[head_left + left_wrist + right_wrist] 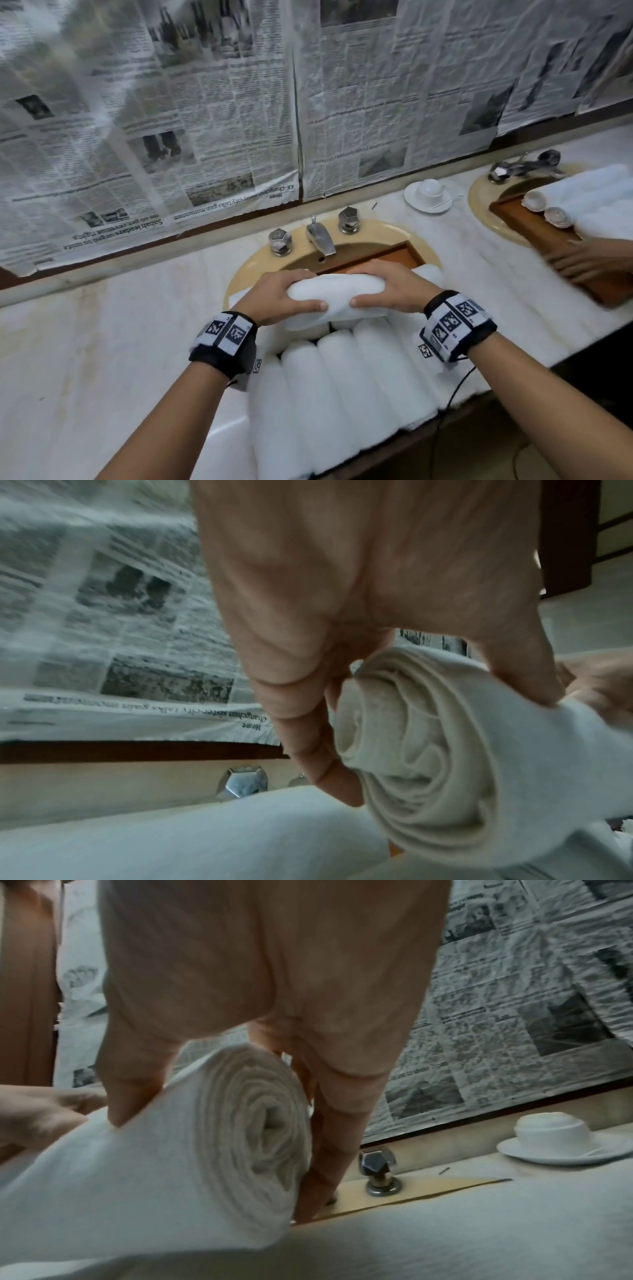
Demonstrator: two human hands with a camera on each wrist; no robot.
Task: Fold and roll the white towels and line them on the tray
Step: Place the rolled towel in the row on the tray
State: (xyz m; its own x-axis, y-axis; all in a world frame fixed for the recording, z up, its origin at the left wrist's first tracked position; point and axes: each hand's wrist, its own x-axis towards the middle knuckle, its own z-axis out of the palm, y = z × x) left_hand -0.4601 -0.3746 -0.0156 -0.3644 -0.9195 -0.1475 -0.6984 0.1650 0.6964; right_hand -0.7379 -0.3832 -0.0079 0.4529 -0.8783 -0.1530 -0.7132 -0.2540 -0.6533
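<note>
White rolled towel (337, 294) between both hands

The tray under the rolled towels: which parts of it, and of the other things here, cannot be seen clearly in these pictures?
- Tray: head view shows only a far strip; the lined rolls cover the rest.
- Rolled towel: its middle underside is hidden by left hand and right hand.
- Second tray: cut by the head view's right edge.
- Newspaper small print: blurred in all views.
- Cup: contents not visible.
</note>
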